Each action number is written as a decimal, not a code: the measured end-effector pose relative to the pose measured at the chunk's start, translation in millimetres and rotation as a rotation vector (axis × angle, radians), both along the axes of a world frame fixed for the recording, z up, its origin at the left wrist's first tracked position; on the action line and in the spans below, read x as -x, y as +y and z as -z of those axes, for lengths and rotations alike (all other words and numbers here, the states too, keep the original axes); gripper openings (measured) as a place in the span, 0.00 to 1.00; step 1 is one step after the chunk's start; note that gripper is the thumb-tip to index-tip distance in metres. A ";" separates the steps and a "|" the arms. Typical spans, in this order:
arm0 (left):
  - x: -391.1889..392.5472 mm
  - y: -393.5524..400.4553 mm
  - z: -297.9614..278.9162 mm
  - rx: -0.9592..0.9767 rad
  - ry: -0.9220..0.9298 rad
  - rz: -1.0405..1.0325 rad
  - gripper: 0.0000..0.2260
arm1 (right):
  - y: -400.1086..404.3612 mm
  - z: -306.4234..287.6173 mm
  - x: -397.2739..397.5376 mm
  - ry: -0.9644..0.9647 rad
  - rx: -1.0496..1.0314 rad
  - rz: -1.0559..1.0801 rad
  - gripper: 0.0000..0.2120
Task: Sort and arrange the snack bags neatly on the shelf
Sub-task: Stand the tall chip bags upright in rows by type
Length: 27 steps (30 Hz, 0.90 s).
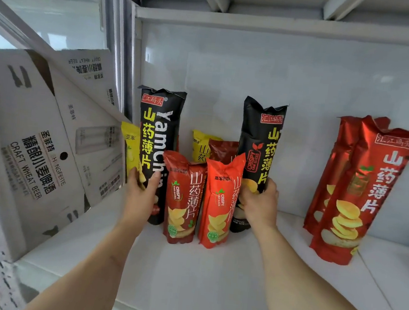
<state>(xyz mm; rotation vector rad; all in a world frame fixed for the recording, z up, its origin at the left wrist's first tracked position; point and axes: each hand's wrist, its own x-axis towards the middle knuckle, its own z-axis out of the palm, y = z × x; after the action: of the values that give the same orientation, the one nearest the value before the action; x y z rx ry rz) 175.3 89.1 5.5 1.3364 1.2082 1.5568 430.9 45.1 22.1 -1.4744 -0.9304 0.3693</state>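
Left hand (143,186) grips the left black bag (159,135); right hand (259,200) grips the right black bag (261,145), both upright mid-frame on the shelf (199,279).

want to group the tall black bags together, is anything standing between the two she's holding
Yes. Between the left black bag in the left hand and the right black bag in the right hand stand two short red bags, with a yellow bag behind them.
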 end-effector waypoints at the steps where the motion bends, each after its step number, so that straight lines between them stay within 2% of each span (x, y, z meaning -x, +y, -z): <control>1: 3.6 2.7 3.0 0.011 0.028 0.022 0.27 | -0.4 -0.7 0.8 0.049 -0.013 -0.022 0.24; 3: 8.4 3.6 5.1 0.010 0.069 0.047 0.30 | -3.4 -1.3 1.4 0.124 -0.016 -0.024 0.27; 6: 10.1 1.7 3.1 0.009 0.067 0.065 0.33 | -7.0 1.1 -1.1 0.123 -0.021 -0.011 0.31; 9: 10.9 -0.4 0.6 0.010 0.055 0.101 0.35 | -9.0 -1.3 0.7 0.048 0.006 -0.039 0.49; 10: 11.9 -1.1 -0.9 0.014 0.048 0.106 0.37 | -10.0 -2.9 0.8 0.029 0.018 -0.049 0.52; 13: 17.5 3.5 1.5 0.024 0.049 0.116 0.40 | -12.9 -6.0 -4.5 0.024 0.042 -0.129 0.47; 16: 18.4 3.3 1.5 0.020 0.078 0.108 0.38 | -15.5 -2.8 -10.1 0.024 0.050 -0.213 0.41; 18: 19.5 2.7 -2.2 0.016 0.089 0.087 0.37 | -15.7 -2.6 -9.4 -0.006 0.028 -0.197 0.35; 21: 26.8 3.3 0.4 -0.001 0.095 0.001 0.40 | -18.4 0.4 -12.5 -0.007 -0.031 -0.104 0.29; 27: 23.8 -29.9 5.3 -0.070 0.048 -0.102 0.39 | -51.8 8.5 -25.9 -0.077 -0.029 0.078 0.36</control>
<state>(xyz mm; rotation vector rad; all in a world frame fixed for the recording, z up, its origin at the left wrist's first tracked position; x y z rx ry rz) 151.5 59.2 0.2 1.3822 1.2797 1.6606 456.7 -6.7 13.6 -1.5026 -0.9327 0.2426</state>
